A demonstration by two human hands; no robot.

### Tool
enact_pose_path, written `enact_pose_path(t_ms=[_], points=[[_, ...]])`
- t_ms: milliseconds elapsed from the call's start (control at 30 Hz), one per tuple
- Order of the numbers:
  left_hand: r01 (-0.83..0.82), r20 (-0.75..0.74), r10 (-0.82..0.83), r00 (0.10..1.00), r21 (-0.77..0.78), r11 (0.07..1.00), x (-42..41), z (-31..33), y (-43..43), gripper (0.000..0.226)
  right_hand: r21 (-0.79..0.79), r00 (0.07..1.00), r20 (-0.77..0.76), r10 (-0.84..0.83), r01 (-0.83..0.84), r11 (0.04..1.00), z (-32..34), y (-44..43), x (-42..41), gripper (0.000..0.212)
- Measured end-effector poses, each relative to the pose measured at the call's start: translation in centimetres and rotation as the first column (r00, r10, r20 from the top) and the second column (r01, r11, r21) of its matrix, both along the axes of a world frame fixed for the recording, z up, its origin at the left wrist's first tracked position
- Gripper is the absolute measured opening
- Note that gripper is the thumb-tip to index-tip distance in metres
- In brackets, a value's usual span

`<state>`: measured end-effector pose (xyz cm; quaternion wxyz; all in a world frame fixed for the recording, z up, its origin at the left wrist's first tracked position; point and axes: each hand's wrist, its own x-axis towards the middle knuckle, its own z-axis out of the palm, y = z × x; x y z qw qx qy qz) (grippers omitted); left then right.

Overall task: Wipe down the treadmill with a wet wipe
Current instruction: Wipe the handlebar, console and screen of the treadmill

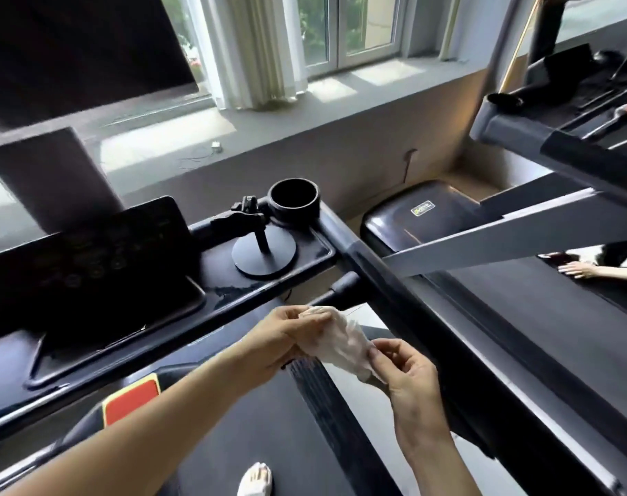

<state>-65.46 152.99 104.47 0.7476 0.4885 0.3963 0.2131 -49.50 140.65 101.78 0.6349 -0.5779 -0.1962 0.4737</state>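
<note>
Both hands hold a crumpled white wet wipe [344, 343] in the air just near of the treadmill console [90, 266]. The left hand [290, 334] pinches its far end, fingers curled round it; the right hand [405, 370] pinches the near end between thumb and forefinger. The console buttons are blurred and unreadable. On the console tray stand a phone holder [258, 245] and a cup holder [294, 200]. The forearms are cut off at the near edge.
</note>
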Motion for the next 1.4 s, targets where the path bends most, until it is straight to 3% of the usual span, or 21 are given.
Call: enact_pose_path(t_ms=[100,167,233,300,400,433,533,600,767,933,1000,1067,1100,1167,1233,1300,1367,1400], points=[[-0.079,-0.03,0.082,0.996,0.091,0.993,-0.2,1.3,3.6,0.018,-0.038,0.992,-0.123,-0.033,0.028,0.999,0.4,2.0,-0.2,0.005],[-0.086,-0.162,0.138,0.977,0.293,0.952,0.6,2.0,5.6,0.016,-0.085,0.978,-0.2,-0.063,0.047,0.995,0.4,3.7,-0.5,0.006],[-0.029,-0.322,0.261,0.91,0.578,0.815,1.6,1.8,7.3,0.03,-0.146,0.962,-0.238,-0.137,0.105,0.984,-0.1,5.8,-0.7,0.01],[0.132,-0.451,0.4,0.798,0.778,0.614,2.8,0.6,8.5,0.044,-0.203,0.946,-0.221,-0.238,0.194,0.96,-1.0,7.7,-0.9,0.014],[0.393,-0.579,0.532,0.618,0.813,0.429,3.4,-0.8,9.0,0.032,-0.29,0.913,-0.177,-0.368,0.309,0.906,-2.3,9.5,-1.0,0.018],[0.363,-0.531,0.565,0.632,0.846,0.39,3.4,-1.1,8.9,0.029,-0.315,0.902,-0.18,-0.393,0.326,0.891,-2.6,9.8,-1.0,0.018],[0.204,-0.317,0.505,0.803,0.942,0.268,3.8,-1.9,7.1,0.017,-0.366,0.888,-0.161,-0.431,0.352,0.862,-3.0,10.0,-1.1,0.012],[0.223,-0.295,0.437,0.85,0.952,0.209,4.3,-3.0,6.4,0.009,-0.382,0.879,-0.147,-0.454,0.373,0.846,-2.9,10.2,-1.2,0.01],[0.305,-0.357,0.435,0.827,0.934,0.186,6.3,-3.8,8.8,0.01,-0.398,0.871,-0.071,-0.486,0.422,0.815,-2.1,10.2,-1.2,0.014],[0.355,-0.488,0.334,0.806,0.851,0.386,7.5,-4.5,8.4,0.023,-0.395,0.873,-0.063,-0.483,0.423,0.815,-1.5,11.4,-2.7,0.017],[0.403,-0.526,0.271,0.807,0.824,0.398,8.0,-4.6,7.2,0.018,-0.385,0.877,-0.096,-0.471,0.404,0.83,-1.2,11.8,-2.7,0.018],[0.459,-0.512,0.291,0.808,0.857,0.233,8.4,-5.2,6.3,0.02,-0.402,0.924,-0.037,-0.381,0.335,0.852,-0.6,10.9,-1.9,0.016],[0.488,-0.531,0.267,0.804,0.846,0.213,8.5,-5.7,6.3,0.021,-0.422,0.962,0.035,-0.272,0.261,0.869,-0.1,9.9,-1.3,0.015],[0.568,-0.634,0.159,0.756,0.758,0.322,8.5,-6.1,7.0,0.024,-0.478,0.968,0.25,0.024,0.102,0.873,1.4,7.8,0.1,0.016],[0.656,-0.73,0.121,0.673,0.664,0.358,8.7,-6.0,8.1,0.023,-0.485,0.791,0.563,0.24,0.08,0.871,3.4,7.3,2.0,0.021],[0.667,-0.768,0.076,0.636,0.596,0.446,9.3,-5.2,9.0,0.024,-0.368,0.505,0.826,0.25,0.146,0.918,4.8,8.6,3.8,0.021],[0.682,-0.822,0.0,0.569,0.472,0.559,10.0,-4.0,10.2,0.018,-0.259,0.258,0.942,0.213,0.162,0.952,4.9,11.1,5.2,0.009],[0.701,-0.853,-0.076,0.516,0.369,0.61,10.4,-3.2,10.8,0.015,-0.299,0.17,0.946,0.276,0.127,0.946,4.5,12.3,5.8,0.008]])
